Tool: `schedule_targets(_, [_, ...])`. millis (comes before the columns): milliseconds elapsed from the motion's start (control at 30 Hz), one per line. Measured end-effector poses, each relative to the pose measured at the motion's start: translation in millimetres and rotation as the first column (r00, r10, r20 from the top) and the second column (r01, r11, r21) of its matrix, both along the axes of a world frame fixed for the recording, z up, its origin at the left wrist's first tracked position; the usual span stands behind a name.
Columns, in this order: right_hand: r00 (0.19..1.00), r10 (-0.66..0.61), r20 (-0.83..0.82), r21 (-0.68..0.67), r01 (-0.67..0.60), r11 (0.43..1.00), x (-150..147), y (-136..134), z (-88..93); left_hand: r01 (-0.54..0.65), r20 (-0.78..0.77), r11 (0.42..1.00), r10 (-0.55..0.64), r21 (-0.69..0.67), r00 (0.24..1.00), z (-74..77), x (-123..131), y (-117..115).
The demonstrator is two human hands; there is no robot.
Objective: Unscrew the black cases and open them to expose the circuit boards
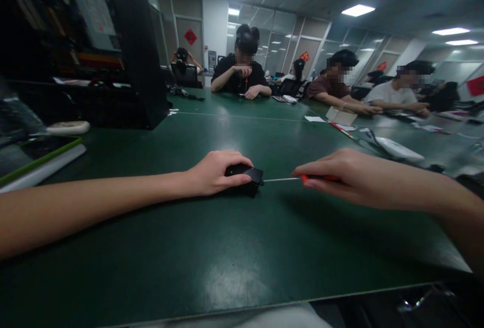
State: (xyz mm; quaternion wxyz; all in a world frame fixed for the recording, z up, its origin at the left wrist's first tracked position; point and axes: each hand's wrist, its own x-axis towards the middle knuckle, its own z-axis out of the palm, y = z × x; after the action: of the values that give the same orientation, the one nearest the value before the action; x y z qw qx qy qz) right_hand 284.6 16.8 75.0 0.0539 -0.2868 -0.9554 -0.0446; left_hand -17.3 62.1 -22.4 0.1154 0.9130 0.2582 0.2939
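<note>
My left hand (221, 172) is closed around a small black box-shaped part (254, 176) and holds it on the green tabletop (181, 237). Its fingers lie over the top and the thumb presses the near side. In my right hand (346, 176) is a screwdriver (282, 180) with a thin metal shaft and a red and black handle, mostly covered by the fingers. The shaft lies nearly level and points left, its tip at the right end face of the black part. What the tip meets there is too small to make out.
A black open-fronted cabinet (139, 50) stands at the left, near a green-edged white tray (56, 161). Papers (314, 119), a red pencil-like stick (340, 129) and a white object (399, 149) lie at the right. Several people sit across the table. The table's front edge runs along the bottom.
</note>
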Motion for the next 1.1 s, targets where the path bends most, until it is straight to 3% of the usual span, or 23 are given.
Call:
schedule_targets(100, [0.998, 0.029, 0.059, -0.199, -0.017, 0.980, -4.0, 10.0, -17.7, -0.008, -0.016, 1.000, 0.008, -0.008, 1.000, 0.5, -0.1, -0.7])
schedule_targets(433, [0.999, 0.034, -0.016, -0.165, -0.036, 0.986, -9.4, 25.6, -62.3, -0.021, -0.024, 1.000, 0.020, -0.023, 1.000, 0.9, -0.7, -1.8])
schedule_targets(533, [0.998, 0.068, -0.006, -0.111, -0.068, 0.991, -7.9, 26.9, -61.9, -0.017, -0.010, 0.999, 0.017, -0.031, 1.000, 1.2, -0.5, -2.7])
schedule_targets(800, [0.992, 0.117, 0.044, 0.187, -0.123, 0.975, 5.9, 25.8, -49.0, -0.030, -0.004, 0.999, 0.030, -0.037, 1.000, 1.2, -0.3, -3.6])
schedule_targets(1100, [0.993, 0.096, -0.064, 0.016, -0.095, 0.995, -10.9, 22.1, -65.7, -0.033, 0.003, 0.998, 0.034, -0.050, 0.999, 0.6, 0.0, -3.8])
